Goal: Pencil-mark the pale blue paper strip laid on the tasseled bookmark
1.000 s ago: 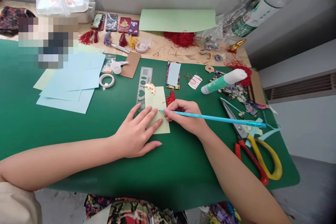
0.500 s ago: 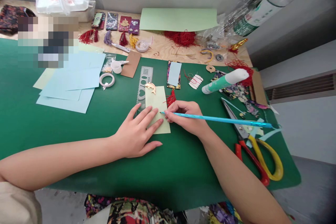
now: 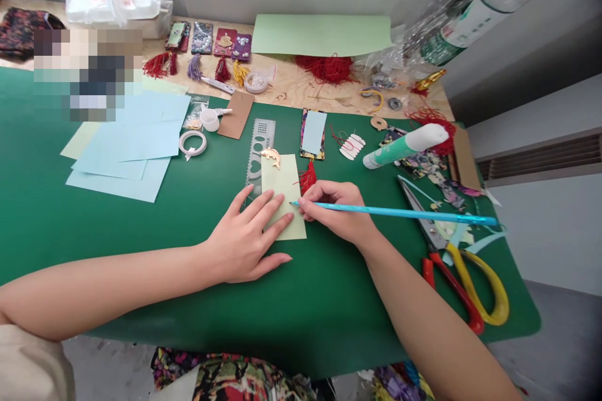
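Note:
A small pale green paper (image 3: 282, 178) lies on the green mat, partly over a clear stencil ruler (image 3: 260, 138). My left hand (image 3: 254, 232) rests flat on the paper with its fingers spread. A light blue pencil (image 3: 404, 212) is pinched in my right hand (image 3: 332, 208), its tip at the paper near my left fingertips. On the paper's top edge sits a gold dolphin charm (image 3: 272, 157). Just behind my right hand are a red tassel (image 3: 308, 177) and a patterned tag with a light blue strip (image 3: 314, 133).
Large scissors (image 3: 451, 263) with red and yellow handles lie at the right, below a glue stick (image 3: 405, 145). Blue sheets (image 3: 136, 131) and a tape roll (image 3: 192, 145) are at the left. Tasselled tags (image 3: 226, 42) line the back shelf.
The pencil has shifted very slightly, its far end moving a little down and left in my right hand's grip. My left hand stays on the paper.

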### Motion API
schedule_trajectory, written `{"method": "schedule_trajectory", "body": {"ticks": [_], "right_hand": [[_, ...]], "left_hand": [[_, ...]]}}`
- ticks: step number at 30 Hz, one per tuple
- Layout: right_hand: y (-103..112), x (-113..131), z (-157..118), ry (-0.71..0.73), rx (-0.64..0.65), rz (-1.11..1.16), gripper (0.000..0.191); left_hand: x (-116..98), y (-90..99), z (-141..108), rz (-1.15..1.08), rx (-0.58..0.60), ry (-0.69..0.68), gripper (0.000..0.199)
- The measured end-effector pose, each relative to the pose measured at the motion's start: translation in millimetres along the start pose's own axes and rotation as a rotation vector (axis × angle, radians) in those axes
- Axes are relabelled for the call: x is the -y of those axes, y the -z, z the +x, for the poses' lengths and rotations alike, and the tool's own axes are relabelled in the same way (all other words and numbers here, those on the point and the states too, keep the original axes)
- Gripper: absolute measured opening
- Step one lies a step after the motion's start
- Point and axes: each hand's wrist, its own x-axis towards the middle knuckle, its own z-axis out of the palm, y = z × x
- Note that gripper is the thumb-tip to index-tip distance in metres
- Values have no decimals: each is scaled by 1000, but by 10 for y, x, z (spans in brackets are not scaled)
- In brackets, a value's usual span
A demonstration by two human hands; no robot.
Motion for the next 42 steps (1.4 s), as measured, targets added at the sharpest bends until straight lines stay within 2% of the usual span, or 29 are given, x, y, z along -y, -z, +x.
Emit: {"method": "schedule_trajectory", "body": {"ticks": [21, 42], "right_hand": [[-20, -1, 16, -4, -24, 85, 21], [-19, 3, 9, -18, -34, 46, 20]], "left_hand": [[-1, -16, 11, -11, -28, 0, 58], [13, -47, 0, -17, -50, -4, 57]]}}
